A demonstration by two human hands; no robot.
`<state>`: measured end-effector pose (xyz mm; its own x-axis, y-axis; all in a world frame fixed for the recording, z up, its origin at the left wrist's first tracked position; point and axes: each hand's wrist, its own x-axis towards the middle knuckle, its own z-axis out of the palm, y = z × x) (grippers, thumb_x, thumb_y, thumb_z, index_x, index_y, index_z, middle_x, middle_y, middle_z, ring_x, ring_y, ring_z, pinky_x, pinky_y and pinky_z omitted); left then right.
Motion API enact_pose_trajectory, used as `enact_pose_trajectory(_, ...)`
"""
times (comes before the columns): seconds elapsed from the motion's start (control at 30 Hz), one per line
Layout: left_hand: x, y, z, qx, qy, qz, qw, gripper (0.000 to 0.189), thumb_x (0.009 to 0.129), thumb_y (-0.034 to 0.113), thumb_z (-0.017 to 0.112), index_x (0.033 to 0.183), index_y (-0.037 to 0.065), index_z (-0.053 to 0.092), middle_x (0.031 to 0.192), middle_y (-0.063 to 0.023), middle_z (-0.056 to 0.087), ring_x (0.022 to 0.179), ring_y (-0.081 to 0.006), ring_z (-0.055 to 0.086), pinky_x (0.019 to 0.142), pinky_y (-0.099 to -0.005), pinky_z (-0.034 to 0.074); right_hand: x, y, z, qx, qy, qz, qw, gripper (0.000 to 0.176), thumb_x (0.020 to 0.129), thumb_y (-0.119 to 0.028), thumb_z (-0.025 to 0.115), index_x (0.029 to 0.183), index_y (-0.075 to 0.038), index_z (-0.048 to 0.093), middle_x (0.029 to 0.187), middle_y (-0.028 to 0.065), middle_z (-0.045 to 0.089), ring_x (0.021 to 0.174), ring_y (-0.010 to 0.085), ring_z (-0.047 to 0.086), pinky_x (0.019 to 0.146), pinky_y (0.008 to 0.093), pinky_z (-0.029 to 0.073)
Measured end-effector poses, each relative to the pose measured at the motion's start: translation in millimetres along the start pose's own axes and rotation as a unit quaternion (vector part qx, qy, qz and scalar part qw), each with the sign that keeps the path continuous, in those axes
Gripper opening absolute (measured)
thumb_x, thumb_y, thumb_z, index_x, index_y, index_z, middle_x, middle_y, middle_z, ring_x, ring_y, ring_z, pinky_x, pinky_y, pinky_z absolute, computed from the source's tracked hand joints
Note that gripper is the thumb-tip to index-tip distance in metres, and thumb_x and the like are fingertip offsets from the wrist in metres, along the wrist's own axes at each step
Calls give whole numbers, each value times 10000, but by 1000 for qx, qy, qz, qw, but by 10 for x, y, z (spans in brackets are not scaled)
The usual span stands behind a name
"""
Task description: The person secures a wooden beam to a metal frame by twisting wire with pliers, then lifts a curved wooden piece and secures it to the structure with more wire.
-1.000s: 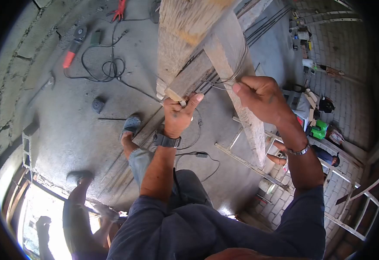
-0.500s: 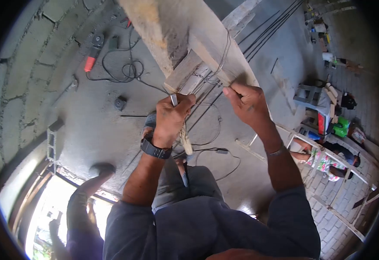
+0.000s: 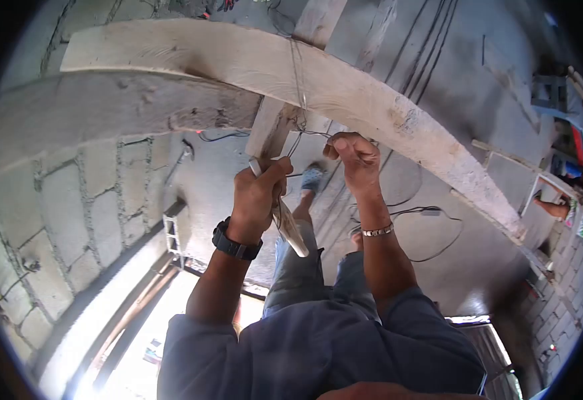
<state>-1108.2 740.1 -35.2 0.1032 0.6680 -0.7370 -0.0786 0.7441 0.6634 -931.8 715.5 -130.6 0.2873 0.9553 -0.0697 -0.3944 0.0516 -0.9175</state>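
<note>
Beside the rough-grained plank [image 3: 345,87], the left grip [image 3: 255,197] closes round a pale wooden handle [image 3: 290,232]; the right grip [image 3: 358,160] pinches thin wire [image 3: 316,133].

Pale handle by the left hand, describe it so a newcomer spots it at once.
Find the long pale plank arching across the view. Below it is the left hand, with a black watch at its wrist. The pale handle slants beneath its fingers, thick and blunt-ended, unlike the thin wire above.
</note>
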Motion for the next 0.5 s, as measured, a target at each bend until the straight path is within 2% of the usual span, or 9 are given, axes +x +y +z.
enact_pose_trajectory(0.03,-25,19,29,14,5,-1,1000,155,813,152,637,771,4,613,554,10,474,480,-63,403,487,-227,321,51,97,-29,13,7,1,1000,173,878,-164,649,802,-9,641,702,56,620,634,109,569,566,233,454)
enact_pose_trajectory(0.17,-151,179,120,-12,49,-8,999,191,840,188,620,854,-2,601,573,30,452,475,-62,373,550,-238,362,288,501,-91,168,-100,38,980,192,874,-206,644,809,-26,639,743,66,623,640,146,546,651,346,484)
enact_pose_trajectory(0.23,-175,261,156,-72,85,-34,993,213,826,170,629,860,-40,616,559,-1,473,493,-85,428,553,-248,402,356,654,-11,336,-170,50,925,193,869,-225,646,823,-37,651,795,58,640,648,155,553,648,365,479)
enact_pose_trajectory(0.27,-202,336,227,-56,104,-36,992,234,823,188,637,873,-39,611,554,9,452,498,-82,423,562,-256,403,318,800,51,415,-187,64,888,164,871,-243,641,867,-81,665,848,37,651,712,161,562,707,392,465)
enact_pose_trajectory(0.3,-209,376,273,-46,108,-37,992,234,823,188,637,873,-39,611,554,9,452,498,-82,423,562,-256,403,246,905,124,424,-181,62,885,164,871,-243,641,867,-81,665,848,37,651,712,161,562,707,392,465)
enact_pose_trajectory(0.37,-227,465,348,-3,87,-17,996,209,831,179,626,870,-26,613,555,17,451,485,-73,414,561,-252,392,101,1002,254,495,-183,143,837,142,873,-258,635,907,-124,668,862,19,656,779,158,563,762,401,437)
enact_pose_trajectory(0.4,-221,460,333,20,37,-20,999,212,846,199,631,865,-11,605,577,51,436,481,-60,378,544,-257,378,107,1025,270,520,-210,126,818,162,884,-286,619,946,-143,663,875,1,658,841,153,561,792,397,414)
enact_pose_trajectory(0.43,-200,412,327,21,31,-16,999,212,846,199,631,865,-11,605,577,51,436,481,-60,378,544,-257,378,112,960,242,517,-211,119,821,162,884,-286,619,946,-143,663,875,1,658,841,153,561,792,397,414)
enact_pose_trajectory(0.5,-154,300,296,95,24,18,995,215,856,217,629,830,4,614,557,49,419,473,-62,380,518,-238,357,126,790,170,472,-128,145,860,200,891,-308,604,919,-118,662,895,1,655,853,155,566,780,383,415)
